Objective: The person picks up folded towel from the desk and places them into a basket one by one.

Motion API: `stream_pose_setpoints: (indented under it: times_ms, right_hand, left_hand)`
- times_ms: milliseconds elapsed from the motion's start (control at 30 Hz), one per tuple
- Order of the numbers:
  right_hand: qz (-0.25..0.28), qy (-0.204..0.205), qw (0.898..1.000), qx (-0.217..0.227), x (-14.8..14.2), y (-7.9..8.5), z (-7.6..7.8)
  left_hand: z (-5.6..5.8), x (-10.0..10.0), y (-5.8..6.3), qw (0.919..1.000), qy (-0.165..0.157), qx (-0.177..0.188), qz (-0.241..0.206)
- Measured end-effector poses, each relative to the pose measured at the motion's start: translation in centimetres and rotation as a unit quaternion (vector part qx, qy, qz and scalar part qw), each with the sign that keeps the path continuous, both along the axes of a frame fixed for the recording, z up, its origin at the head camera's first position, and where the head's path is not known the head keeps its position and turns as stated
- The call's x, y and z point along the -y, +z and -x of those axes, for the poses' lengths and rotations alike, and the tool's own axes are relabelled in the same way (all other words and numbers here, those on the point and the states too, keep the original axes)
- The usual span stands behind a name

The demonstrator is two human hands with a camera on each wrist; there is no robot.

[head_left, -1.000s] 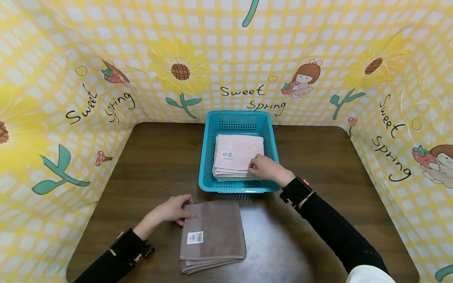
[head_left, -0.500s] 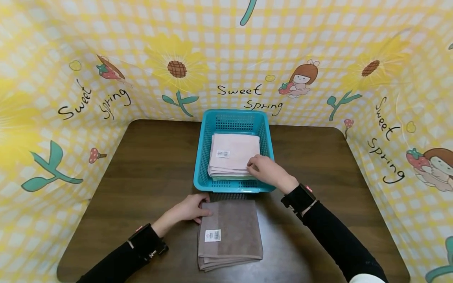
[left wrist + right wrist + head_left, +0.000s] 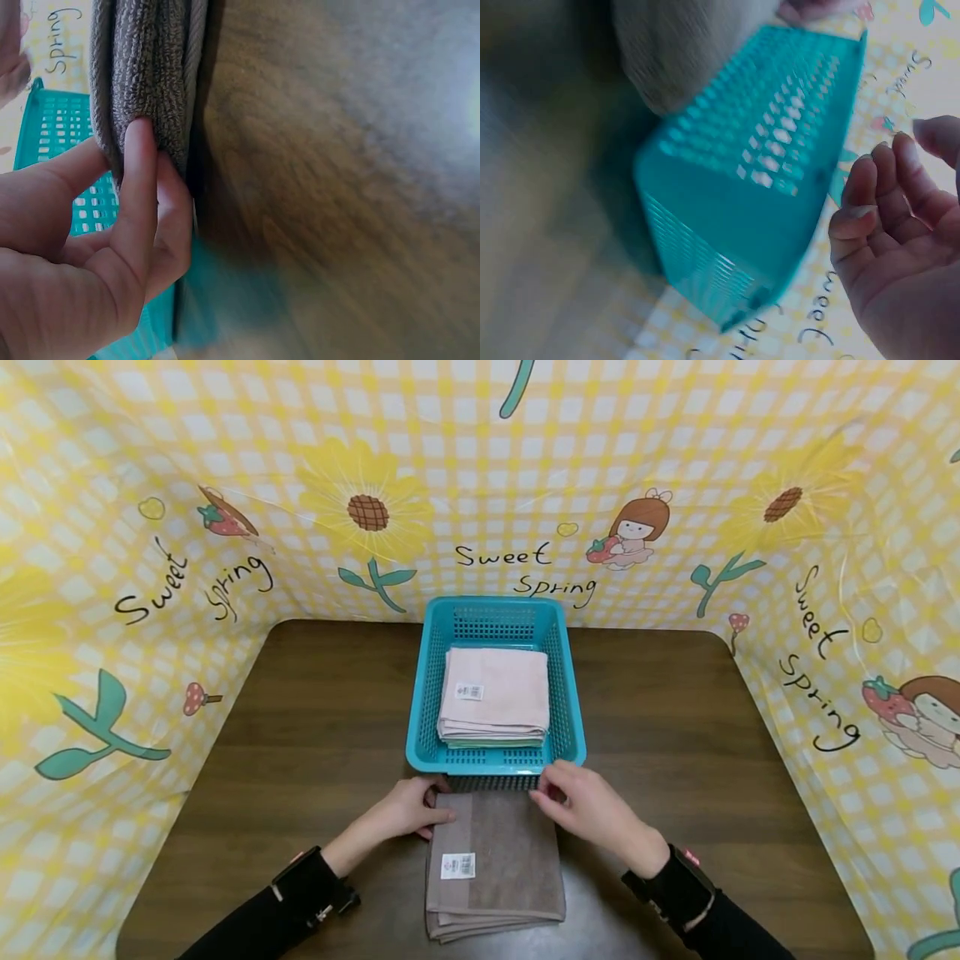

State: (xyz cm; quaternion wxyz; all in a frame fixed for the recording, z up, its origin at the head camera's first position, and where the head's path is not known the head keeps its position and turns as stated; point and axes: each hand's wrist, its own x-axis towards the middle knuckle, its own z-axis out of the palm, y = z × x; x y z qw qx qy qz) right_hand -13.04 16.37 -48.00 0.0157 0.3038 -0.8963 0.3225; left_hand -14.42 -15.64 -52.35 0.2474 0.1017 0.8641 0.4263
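A folded grey-brown towel [image 3: 517, 852] with a white label lies on the table in front of a blue-green plastic basket [image 3: 417, 718]. My left hand [image 3: 408, 810] pinches the towel's far left corner, thumb on top. In the left wrist view, the fingers [image 3: 137, 172] touch the stacked terry layers at its folded edge. My right hand [image 3: 592, 810] hovers by the towel's far right corner, below the basket's front rim. Its fingers [image 3: 862, 184] are loosely bent with nothing between them in the right wrist view. Inside the basket rests a stack of folded pale pink towels [image 3: 502, 689], labelled on top.
The dark wooden table [image 3: 322, 702] carries the basket near its back edge. A yellow checked cloth [image 3: 480, 468] with flower prints stands as a wall behind and on both sides. Green shows at the bottom of the pink stack.
My right hand has left the pink stack and come back toward the brown towel's far right corner. My left hand has shifted the brown towel rightward, in front of the basket.
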Motion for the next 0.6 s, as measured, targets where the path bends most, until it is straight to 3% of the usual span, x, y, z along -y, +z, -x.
stream_pose_setpoints:
  times_ms: [133,300,433,600]
  right_hand:
    - [-0.034,-0.029,0.999,0.016,-0.2,-1.5,-2.1]
    - [-0.058,-0.035,0.996,0.065,-0.6,-2.0,-4.0]
    - [-0.067,-0.03,0.993,0.088,-0.8,-2.6,-3.9]
    - [-0.038,-0.018,0.992,0.117,-1.1,-4.4,-3.0]
  left_hand:
    - [-0.9,0.5,0.2,0.9996,0.026,0.007,-0.009]
    - [-1.7,1.1,0.5,0.999,0.026,0.034,-0.009]
    - [-1.8,1.3,0.7,0.9971,0.032,0.065,-0.023]
    - [-2.1,1.0,0.7,0.9941,0.037,0.09,-0.047]
